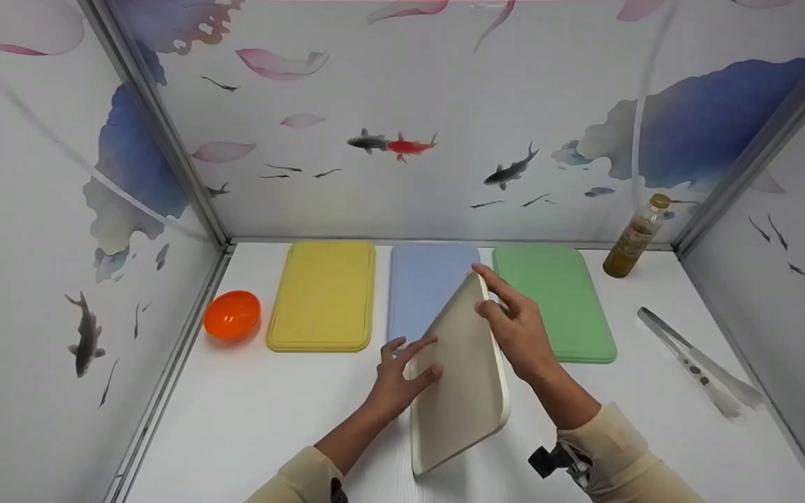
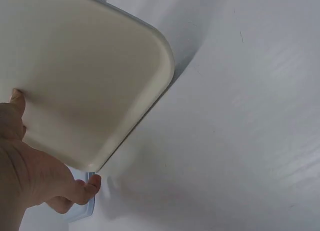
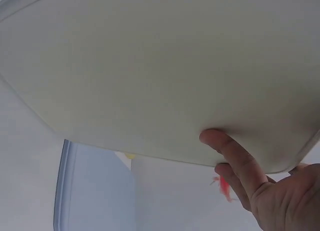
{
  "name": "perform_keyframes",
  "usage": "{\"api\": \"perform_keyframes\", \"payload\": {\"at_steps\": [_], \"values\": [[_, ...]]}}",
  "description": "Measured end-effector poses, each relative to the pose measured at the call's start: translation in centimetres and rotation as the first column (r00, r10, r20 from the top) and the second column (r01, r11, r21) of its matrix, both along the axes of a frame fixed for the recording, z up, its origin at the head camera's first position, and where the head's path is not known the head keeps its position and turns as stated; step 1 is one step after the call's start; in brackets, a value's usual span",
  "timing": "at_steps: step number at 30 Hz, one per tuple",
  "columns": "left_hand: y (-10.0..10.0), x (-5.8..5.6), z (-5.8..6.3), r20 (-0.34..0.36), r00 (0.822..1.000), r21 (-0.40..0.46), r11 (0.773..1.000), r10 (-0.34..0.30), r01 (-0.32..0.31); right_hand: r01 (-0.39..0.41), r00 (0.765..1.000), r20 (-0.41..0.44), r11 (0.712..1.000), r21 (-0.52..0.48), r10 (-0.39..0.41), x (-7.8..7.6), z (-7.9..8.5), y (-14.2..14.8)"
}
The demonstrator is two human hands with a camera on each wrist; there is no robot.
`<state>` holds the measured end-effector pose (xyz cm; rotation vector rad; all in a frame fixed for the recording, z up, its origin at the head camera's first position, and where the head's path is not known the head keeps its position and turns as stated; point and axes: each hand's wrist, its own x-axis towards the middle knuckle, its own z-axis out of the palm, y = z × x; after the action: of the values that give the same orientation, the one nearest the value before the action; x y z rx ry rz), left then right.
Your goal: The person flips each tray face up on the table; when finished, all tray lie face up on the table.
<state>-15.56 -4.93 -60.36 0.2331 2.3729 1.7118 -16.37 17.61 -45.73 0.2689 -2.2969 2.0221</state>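
Observation:
A cream cutting board [image 1: 455, 377] stands steeply tilted over the front middle of the table, its lower edge close to the tabletop. My right hand [image 1: 518, 332] grips its upper right corner, thumb on the near side and fingers along the edge and far face. In the right wrist view, fingers [image 3: 240, 163] lie against the broad pale face. The left hand [image 1: 399, 381] holds the board's left edge. Seen from the left wrist, its thumb [image 2: 17, 101] presses the face while other fingers reach past the edge. Behind the board lies a blue cutting board [image 1: 430, 279], partly covered by it.
A yellow cutting board [image 1: 322, 297] and a green one [image 1: 563, 307] lie flat on either side of the blue one. An orange bowl [image 1: 232, 316] sits far left. At right are a bottle of brownish liquid [image 1: 629, 244] and metal tongs [image 1: 696, 367]. Printed panels enclose the table.

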Motion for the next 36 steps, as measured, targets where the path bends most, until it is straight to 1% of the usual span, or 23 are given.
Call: {"api": "perform_keyframes", "payload": {"at_steps": [3, 5, 9, 11, 14, 16, 21, 24, 27, 28, 30, 32, 33, 36], "values": [[-0.3, 0.0, 0.2, 0.007, 1.000, 0.003, 1.000, 0.011, -0.011, 0.035, 0.999, 0.011, 0.999, -0.040, -0.035, -0.1, -0.4, 0.4], [-0.6, -0.2, 0.5, 0.008, 1.000, 0.009, 1.000, 0.011, -0.011, 0.052, 0.999, 0.013, 0.996, -0.071, -0.051, -0.1, -0.6, 0.6], [-1.2, -0.5, 1.3, 0.013, 1.000, -0.010, 1.000, 0.004, -0.004, 0.045, 0.999, 0.010, 0.989, -0.138, -0.044, -0.1, -0.9, 1.0], [-1.5, -0.8, 1.6, 0.003, 1.000, -0.034, 0.999, -0.003, 0.004, 0.033, 0.999, 0.001, 0.988, -0.150, -0.033, -0.2, -1.1, 1.2], [-1.9, -1.1, 1.9, -0.028, 0.999, -0.056, 0.998, -0.017, 0.015, 0.024, 1.000, -0.014, 0.992, -0.126, -0.026, -0.2, -1.2, 1.5], [-2.1, -1.2, 2.1, -0.048, 0.999, -0.063, 0.998, -0.025, 0.022, 0.029, 0.999, -0.022, 0.995, -0.090, -0.031, -0.3, -1.3, 1.7], [-2.9, -1.4, 2.6, -0.050, 0.998, -0.104, 0.994, -0.033, 0.028, 0.040, 0.999, -0.035, 0.999, -0.014, -0.040, -0.4, -1.4, 2.0], [-3.4, -1.5, 2.9, -0.042, 0.998, -0.137, 0.990, -0.035, 0.029, 0.022, 0.999, -0.044, 1.000, 0.017, -0.022, -0.5, -1.5, 2.3], [-3.9, -1.7, 3.2, -0.060, 0.997, -0.160, 0.987, -0.038, 0.027, -0.012, 0.999, -0.044, 0.999, 0.034, 0.013, -0.5, -1.4, 2.6], [-4.0, -1.7, 3.3, -0.067, 0.997, -0.171, 0.985, -0.035, 0.023, -0.023, 0.999, -0.040, 0.998, 0.051, 0.025, -0.5, -1.4, 2.8], [-4.1, -1.8, 3.6, -0.090, 0.996, -0.199, 0.980, -0.026, 0.007, -0.038, 0.998, -0.041, 0.992, 0.118, 0.043, -0.5, -1.3, 3.1], [-4.2, -1.9, 3.9, -0.111, 0.994, -0.240, 0.971, -0.009, -0.018, -0.029, 0.998, -0.053, 0.972, 0.231, 0.042, -0.6, -1.4, 3.5], [-4.3, -1.9, 4.0, -0.120, 0.993, -0.266, 0.963, 0.001, -0.034, -0.018, 0.997, -0.064, 0.957, 0.291, 0.039, -0.6, -1.4, 3.6], [-4.3, -1.9, 4.4, -0.138, 0.990, -0.341, 0.938, 0.024, -0.070, 0.033, 0.994, -0.104, 0.888, 0.459, 0.016, -0.6, -1.7, 3.9]]}}
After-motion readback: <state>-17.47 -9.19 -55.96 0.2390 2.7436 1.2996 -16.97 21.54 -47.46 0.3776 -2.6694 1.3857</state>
